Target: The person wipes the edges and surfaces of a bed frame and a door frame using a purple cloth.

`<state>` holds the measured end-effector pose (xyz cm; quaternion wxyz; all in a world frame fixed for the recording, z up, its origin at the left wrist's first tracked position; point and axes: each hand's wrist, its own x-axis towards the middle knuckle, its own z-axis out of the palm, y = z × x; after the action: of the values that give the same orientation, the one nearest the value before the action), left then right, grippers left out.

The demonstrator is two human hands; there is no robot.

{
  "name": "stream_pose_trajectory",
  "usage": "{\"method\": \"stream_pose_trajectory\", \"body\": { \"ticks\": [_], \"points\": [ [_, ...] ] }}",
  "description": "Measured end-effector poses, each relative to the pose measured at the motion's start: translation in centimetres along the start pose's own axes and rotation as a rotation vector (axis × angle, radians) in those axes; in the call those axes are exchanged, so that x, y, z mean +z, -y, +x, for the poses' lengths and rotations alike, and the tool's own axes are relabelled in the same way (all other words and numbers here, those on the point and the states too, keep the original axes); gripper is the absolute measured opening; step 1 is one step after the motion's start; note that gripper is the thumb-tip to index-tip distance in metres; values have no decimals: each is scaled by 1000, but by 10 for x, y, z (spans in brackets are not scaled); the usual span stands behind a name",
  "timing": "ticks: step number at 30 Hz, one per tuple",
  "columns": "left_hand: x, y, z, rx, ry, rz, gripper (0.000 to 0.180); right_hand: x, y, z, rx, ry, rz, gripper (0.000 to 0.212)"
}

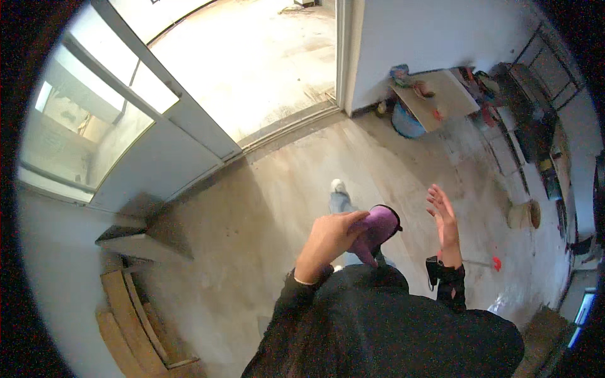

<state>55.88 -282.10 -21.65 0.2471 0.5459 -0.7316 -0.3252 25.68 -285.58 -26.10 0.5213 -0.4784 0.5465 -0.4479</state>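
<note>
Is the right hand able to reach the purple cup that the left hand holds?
Probably yes. The right hand is open and holds nothing, beside the purple cup in the left hand. Only open air lies between them.

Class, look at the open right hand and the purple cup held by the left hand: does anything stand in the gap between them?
Nothing visible does. The right hand is open beside the purple cup, which the left hand grips; only bare floor shows behind the gap.

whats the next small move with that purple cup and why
Probably bring the right hand across to the purple cup. The left hand alone has a grip on it, tilted with its dark-rimmed mouth toward the right hand, which is open, empty and close beside it.
</note>
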Motion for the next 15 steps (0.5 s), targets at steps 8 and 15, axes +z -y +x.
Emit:
{"method": "stream_pose_trajectory", "body": {
  "ticks": [8,15],
  "points": [
    [-126,118,212,-106,-21,113,31,176,30,315,14,522,-114,59],
    [-285,197,341,-275,-562,40,36,401,172,527,-363,1217,-676,48]
  ]
}}
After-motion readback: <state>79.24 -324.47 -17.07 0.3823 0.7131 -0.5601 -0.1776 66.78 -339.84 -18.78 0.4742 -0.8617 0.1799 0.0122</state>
